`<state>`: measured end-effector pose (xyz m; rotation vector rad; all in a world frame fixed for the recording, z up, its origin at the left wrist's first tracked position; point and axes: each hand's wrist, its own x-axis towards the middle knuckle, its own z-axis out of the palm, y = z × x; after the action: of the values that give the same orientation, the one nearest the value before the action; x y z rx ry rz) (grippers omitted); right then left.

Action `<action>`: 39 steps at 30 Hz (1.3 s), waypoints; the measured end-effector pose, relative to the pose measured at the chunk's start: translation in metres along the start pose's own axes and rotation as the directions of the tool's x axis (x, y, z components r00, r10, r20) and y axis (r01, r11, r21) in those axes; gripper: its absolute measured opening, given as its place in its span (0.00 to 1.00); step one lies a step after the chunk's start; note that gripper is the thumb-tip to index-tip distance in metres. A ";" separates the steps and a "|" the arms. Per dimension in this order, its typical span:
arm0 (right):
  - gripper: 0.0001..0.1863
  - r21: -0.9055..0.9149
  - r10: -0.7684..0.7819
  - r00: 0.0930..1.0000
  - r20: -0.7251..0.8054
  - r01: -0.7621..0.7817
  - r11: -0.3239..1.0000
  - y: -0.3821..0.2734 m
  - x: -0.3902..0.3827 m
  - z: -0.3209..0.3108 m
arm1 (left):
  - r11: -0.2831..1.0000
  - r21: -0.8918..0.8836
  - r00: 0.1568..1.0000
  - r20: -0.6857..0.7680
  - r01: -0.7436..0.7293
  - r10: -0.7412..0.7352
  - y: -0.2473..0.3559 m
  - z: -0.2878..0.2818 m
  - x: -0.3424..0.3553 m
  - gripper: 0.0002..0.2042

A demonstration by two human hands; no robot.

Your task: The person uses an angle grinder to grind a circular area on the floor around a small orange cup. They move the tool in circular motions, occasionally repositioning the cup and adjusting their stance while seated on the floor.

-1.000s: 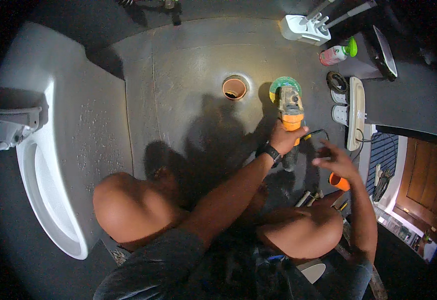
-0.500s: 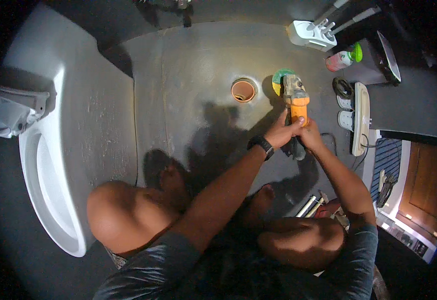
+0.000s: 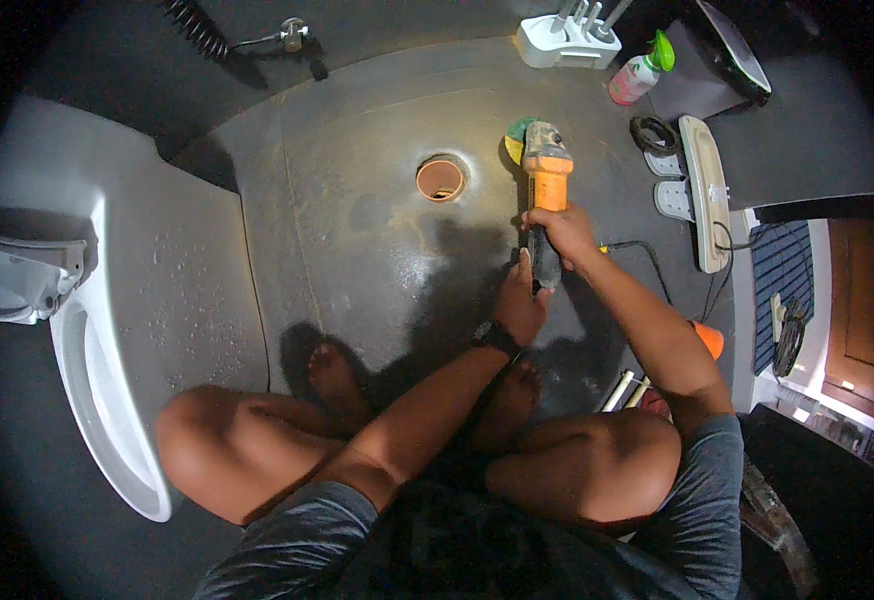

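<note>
An orange and black angle grinder (image 3: pixel 548 185) is in both my hands, its dusty metal head pointing away from me. Around the middle of its body, just behind the orange part, my right hand (image 3: pixel 567 235) is closed. My left hand (image 3: pixel 523 308) grips the rear black end, thumb lying along it. A green and yellow disc (image 3: pixel 513 148) shows at the left of the head, partly hidden beneath it. Left of the grinder, a round reddish-brown pipe opening (image 3: pixel 441 180) is set in the grey floor (image 3: pixel 357 215), with a pale ring around it.
A white basin (image 3: pixel 107 400) lines the left side. At the back stand a white brush holder (image 3: pixel 567 45) and a spray bottle (image 3: pixel 637 78) with green top. Right are a long cream-coloured panel (image 3: pixel 704 195), a coiled black hose (image 3: pixel 654 134) and the grinder's cord (image 3: pixel 647 255).
My left hand has slid back to the grinder's rear end, and my right hand has moved forward onto its body. The whole view has shifted, bringing a wall tap into sight.
</note>
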<state>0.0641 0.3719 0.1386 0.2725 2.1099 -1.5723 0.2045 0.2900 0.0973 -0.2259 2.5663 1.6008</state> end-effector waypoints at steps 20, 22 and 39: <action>0.26 -0.454 -0.139 0.980 0.142 0.189 0.870 0.016 0.028 0.040 | 0.997 -0.056 0.975 -0.216 -0.057 0.044 -0.018 -0.001 -0.016 0.40; 0.25 -0.476 -0.119 0.981 0.153 0.178 0.861 0.012 0.026 0.048 | 0.967 -0.239 0.970 -0.242 -0.090 0.030 -0.022 -0.003 -0.010 0.38; 0.25 -0.534 -0.095 0.958 0.270 0.230 0.814 0.019 0.027 0.076 | 0.865 -0.480 0.964 -0.129 0.146 -0.233 -0.040 -0.021 0.012 0.31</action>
<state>0.0698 0.3028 0.0926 -0.2941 2.3333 -0.9304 0.1994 0.2534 0.0695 -0.6749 2.1341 2.1791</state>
